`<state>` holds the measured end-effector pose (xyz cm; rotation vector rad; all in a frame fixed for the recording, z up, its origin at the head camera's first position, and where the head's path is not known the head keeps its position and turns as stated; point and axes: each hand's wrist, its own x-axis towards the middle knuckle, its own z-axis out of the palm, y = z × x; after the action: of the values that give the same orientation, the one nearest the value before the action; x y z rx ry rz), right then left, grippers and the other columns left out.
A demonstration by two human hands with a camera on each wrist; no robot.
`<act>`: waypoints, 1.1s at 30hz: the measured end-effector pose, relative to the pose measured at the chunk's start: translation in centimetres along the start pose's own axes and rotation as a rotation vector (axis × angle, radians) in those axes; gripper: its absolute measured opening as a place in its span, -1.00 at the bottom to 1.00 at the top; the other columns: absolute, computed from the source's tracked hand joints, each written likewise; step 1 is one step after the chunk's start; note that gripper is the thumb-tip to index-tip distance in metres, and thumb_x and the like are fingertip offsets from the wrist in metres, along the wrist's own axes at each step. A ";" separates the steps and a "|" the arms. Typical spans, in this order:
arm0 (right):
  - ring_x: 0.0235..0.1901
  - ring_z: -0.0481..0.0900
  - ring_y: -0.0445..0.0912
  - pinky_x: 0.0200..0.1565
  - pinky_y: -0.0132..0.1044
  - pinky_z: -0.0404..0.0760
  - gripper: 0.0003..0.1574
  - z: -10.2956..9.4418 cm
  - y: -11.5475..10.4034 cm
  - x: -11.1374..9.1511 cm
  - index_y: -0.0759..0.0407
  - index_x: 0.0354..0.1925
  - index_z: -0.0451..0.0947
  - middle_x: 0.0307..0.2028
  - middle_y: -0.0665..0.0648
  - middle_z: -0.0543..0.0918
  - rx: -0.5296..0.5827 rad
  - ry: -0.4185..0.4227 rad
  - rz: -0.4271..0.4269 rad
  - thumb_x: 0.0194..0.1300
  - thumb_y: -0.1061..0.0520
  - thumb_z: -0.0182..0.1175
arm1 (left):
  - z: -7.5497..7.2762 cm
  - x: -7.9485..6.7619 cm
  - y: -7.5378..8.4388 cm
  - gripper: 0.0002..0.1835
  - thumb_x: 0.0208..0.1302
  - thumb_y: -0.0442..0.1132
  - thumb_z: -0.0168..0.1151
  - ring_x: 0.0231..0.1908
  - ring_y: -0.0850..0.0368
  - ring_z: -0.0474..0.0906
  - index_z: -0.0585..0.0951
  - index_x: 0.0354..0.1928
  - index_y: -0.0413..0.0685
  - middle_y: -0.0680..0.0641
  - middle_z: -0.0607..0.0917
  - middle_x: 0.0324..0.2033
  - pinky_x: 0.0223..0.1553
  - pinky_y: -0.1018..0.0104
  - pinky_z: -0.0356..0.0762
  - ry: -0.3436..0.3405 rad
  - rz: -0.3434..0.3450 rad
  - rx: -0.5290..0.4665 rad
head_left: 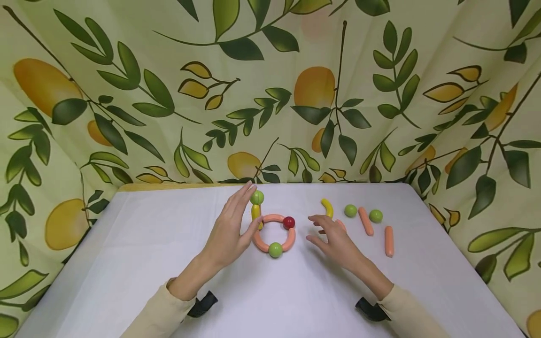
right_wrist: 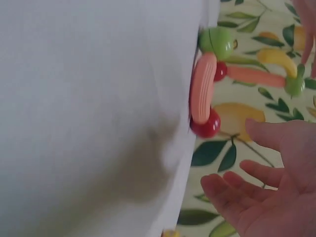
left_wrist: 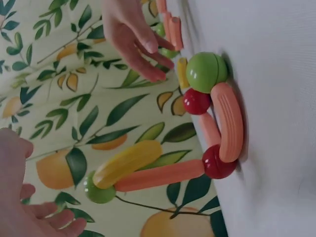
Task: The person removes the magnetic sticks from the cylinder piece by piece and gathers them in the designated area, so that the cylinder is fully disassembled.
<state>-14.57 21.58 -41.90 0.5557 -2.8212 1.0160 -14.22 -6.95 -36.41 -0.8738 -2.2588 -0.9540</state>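
A ring of curved salmon-coloured rods [head_left: 274,218] lies on the table, joined by a green ball [head_left: 275,249] and red balls [left_wrist: 219,162]. From one red ball a straight salmon rod [left_wrist: 160,175] stands up, topped by a green ball [head_left: 257,197]. A curved yellow rod [left_wrist: 127,164] hangs down from that top ball. Just left of the upright part is my left hand [head_left: 228,232], fingers extended, holding nothing. My right hand [head_left: 336,241] hovers over the table to the right of the ring, its fingers loosely bent and gripping nothing.
Beyond my right hand lie a yellow curved rod [head_left: 327,207] and a partly hidden salmon piece [head_left: 340,226]. Farther right are two green balls [head_left: 350,211] and two straight salmon rods [head_left: 389,241]. A leaf-patterned cloth [head_left: 270,103] hangs behind the white table [head_left: 127,244].
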 end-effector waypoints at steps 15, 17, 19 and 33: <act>0.41 0.18 0.16 0.32 0.06 0.30 0.42 4.8 -3.3 1.5 0.38 0.49 -0.04 0.47 0.34 0.07 0.118 -0.149 0.119 -0.01 -0.24 0.49 | 2.4 0.6 -4.2 -0.48 0.63 -0.09 -0.38 0.27 -0.21 0.37 0.20 0.44 -0.22 -0.30 0.41 0.30 0.29 -0.07 0.32 -0.014 -0.563 -0.560; 0.44 0.13 0.17 0.34 0.05 0.27 0.45 5.2 -3.4 1.7 0.38 0.50 -0.08 0.49 0.35 0.02 0.106 -0.164 0.119 -0.02 -0.25 0.50 | 2.8 0.4 -4.9 -0.45 0.63 -0.06 -0.41 0.26 -0.25 0.38 0.23 0.42 -0.26 -0.35 0.43 0.28 0.29 -0.09 0.32 -0.044 -0.625 -0.587; 0.46 0.07 0.17 0.35 0.04 0.25 0.48 5.4 -3.5 1.9 0.37 0.51 -0.11 0.50 0.35 -0.03 0.078 -0.178 0.119 -0.03 -0.25 0.50 | 3.2 0.1 -5.7 -0.42 0.63 -0.03 -0.45 0.24 -0.27 0.40 0.26 0.40 -0.30 -0.38 0.46 0.25 0.28 -0.08 0.33 -0.084 -0.675 -0.597; 0.45 0.11 0.15 0.33 0.02 0.29 0.43 5.0 -3.0 2.8 0.32 0.51 -0.05 0.52 0.27 -0.02 0.081 -0.204 0.095 -0.06 -0.13 0.56 | 4.3 -1.6 -6.9 -0.33 0.62 0.03 -0.50 0.19 -0.25 0.48 0.33 0.35 -0.38 -0.37 0.56 0.15 0.25 -0.04 0.38 -0.266 -0.777 -0.624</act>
<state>-15.87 15.43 -43.40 0.5690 -3.0211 1.1575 -19.17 -7.97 -43.00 -0.3200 -2.6119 -2.0687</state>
